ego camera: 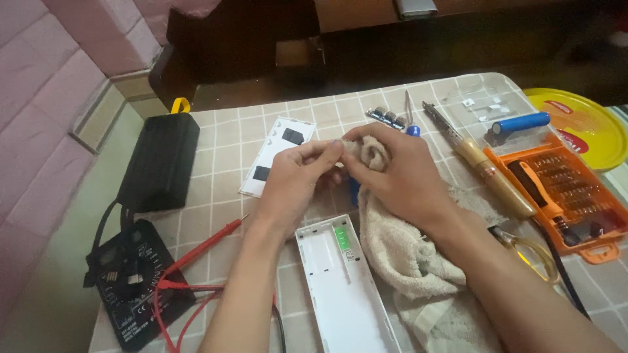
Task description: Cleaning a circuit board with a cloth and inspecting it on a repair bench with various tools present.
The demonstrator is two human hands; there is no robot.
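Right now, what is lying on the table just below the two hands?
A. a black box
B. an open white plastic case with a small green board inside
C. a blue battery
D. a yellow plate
B: the open white case with its green board lies just below the left hand and right hand, beside the beige towel.

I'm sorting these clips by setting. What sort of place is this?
Likely a home electronics repair table, not a workshop: a checked tablecloth carries a multimeter, a soldering iron and an orange screwdriver bit set, while both hands hold a beige towel.
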